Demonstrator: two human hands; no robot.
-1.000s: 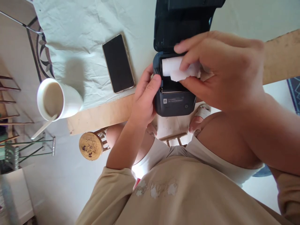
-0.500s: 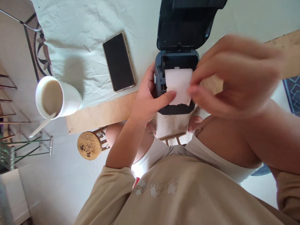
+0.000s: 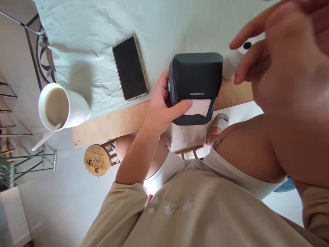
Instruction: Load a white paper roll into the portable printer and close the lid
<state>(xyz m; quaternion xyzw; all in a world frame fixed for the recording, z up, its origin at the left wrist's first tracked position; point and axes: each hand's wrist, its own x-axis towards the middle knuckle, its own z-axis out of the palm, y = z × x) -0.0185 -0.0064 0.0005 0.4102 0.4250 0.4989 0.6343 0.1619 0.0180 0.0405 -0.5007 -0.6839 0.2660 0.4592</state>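
Observation:
A dark label printer (image 3: 196, 75) marked NIIMBOT sits at the table's front edge with its lid down. From under the lid's front comes a white paper strip (image 3: 200, 107) with a torn, ragged end. My left hand (image 3: 163, 108) grips the printer's left side, its thumb lying over the front onto the paper. Off to the right, my right hand (image 3: 285, 58) is raised with fingers apart and nothing visible in them. Close to its fingertips is a white round object (image 3: 231, 61) with a black spot, partly covered by the hand.
A black-screened phone (image 3: 130, 68) lies left of the printer on the pale tablecloth (image 3: 100, 24). A white cup (image 3: 78, 106) of milky drink with a spoon (image 3: 46, 137) stands at far left. Below the wooden table edge (image 3: 113, 120) is a round stool (image 3: 97, 160).
The printer's lid has swung from open to down over the paper. My right hand has let go near the paper and moved up and right. My left hand stays in place.

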